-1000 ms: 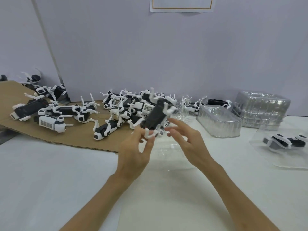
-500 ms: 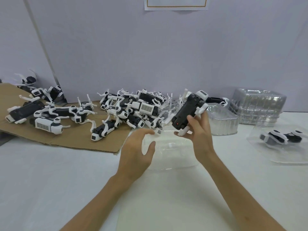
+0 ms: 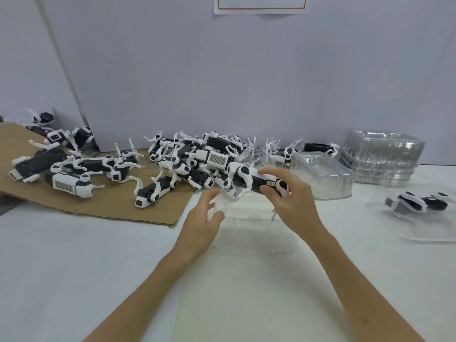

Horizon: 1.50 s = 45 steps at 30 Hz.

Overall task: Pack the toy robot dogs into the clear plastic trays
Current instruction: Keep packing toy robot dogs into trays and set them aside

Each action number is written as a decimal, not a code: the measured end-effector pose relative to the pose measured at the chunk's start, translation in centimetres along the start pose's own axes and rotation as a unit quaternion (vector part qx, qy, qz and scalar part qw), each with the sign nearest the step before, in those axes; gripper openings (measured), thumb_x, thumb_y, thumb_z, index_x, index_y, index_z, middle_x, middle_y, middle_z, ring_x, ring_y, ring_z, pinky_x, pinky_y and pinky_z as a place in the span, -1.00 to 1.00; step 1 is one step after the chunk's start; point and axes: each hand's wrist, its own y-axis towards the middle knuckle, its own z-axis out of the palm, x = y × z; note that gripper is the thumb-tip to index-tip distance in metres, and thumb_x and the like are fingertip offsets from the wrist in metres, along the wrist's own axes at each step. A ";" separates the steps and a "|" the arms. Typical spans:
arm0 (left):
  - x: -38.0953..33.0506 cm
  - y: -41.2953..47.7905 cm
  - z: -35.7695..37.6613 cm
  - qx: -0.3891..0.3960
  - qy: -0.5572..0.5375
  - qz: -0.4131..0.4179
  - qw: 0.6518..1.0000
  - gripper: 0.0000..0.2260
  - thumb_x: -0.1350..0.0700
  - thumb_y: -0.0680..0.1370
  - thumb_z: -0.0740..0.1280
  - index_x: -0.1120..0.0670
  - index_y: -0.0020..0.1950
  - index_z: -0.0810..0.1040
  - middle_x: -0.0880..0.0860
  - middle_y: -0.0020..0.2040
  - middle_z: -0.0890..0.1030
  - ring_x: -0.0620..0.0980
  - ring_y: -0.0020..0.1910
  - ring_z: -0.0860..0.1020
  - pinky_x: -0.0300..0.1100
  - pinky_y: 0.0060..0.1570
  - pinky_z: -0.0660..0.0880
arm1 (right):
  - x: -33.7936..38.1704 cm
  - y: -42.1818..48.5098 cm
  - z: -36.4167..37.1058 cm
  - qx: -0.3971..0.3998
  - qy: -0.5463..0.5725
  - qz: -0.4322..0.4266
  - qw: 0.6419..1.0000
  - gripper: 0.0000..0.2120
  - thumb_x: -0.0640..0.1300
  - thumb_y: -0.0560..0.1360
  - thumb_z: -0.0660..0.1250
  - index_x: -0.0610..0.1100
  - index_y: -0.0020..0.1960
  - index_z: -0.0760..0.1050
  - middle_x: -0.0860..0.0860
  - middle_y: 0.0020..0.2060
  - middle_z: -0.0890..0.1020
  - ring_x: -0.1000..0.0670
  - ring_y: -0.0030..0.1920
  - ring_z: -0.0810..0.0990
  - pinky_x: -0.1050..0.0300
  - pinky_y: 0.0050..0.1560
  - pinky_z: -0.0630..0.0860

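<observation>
My right hand (image 3: 292, 201) grips a black-and-white toy robot dog (image 3: 249, 180), holding it level just above a clear plastic tray (image 3: 251, 225) on the white table. My left hand (image 3: 203, 215) rests against the tray's left edge with its fingers relaxed. Behind the tray lies a heap of several toy dogs (image 3: 197, 159), spread onto a cardboard sheet (image 3: 98, 206). At the right, another toy dog (image 3: 417, 203) lies in a separate clear tray (image 3: 419, 230).
A single upturned clear tray (image 3: 323, 178) and a stack of clear trays (image 3: 380, 161) stand at the back right. More toy dogs (image 3: 56, 174) lie on the cardboard at the far left. A pale wall closes the back.
My right hand turned the toy dog from a tilted pose to level and lowered it over the tray. My left hand shifted to the tray's left edge.
</observation>
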 end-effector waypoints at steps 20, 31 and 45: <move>0.0 0.0 0.1 0.021 0.017 -0.001 1.000 -0.58 0.21 0.64 0.14 -0.17 0.43 0.39 -0.30 0.26 0.47 -0.12 0.33 0.46 -0.19 0.20 0.34 | -1.1 0.6 -1.4 0.190 -0.037 0.086 0.977 -0.75 -0.20 0.55 0.39 0.08 0.14 0.66 0.12 -0.02 0.64 -0.03 0.04 0.56 0.05 0.12 0.47; -0.2 0.0 0.0 0.033 0.033 0.019 0.999 -0.50 0.27 0.60 0.14 -0.28 0.31 0.53 -0.24 0.49 0.35 -0.28 0.44 0.29 -0.15 0.46 0.23 | -1.0 0.8 -1.6 0.210 -0.050 0.103 0.971 -0.74 -0.18 0.55 0.40 0.11 0.16 0.66 0.17 -0.14 0.55 0.07 -0.14 0.56 0.14 0.01 0.48; 0.4 0.4 0.2 0.048 0.046 0.027 0.997 -0.57 0.28 0.63 0.12 -0.18 0.27 0.56 -0.23 0.48 0.31 -0.33 0.40 0.25 -0.42 0.25 0.14 | -1.0 0.5 -1.2 0.217 -0.111 0.097 0.965 -0.74 -0.12 0.55 0.39 0.16 0.16 0.64 0.07 -0.09 0.60 0.00 -0.03 0.54 0.09 0.07 0.47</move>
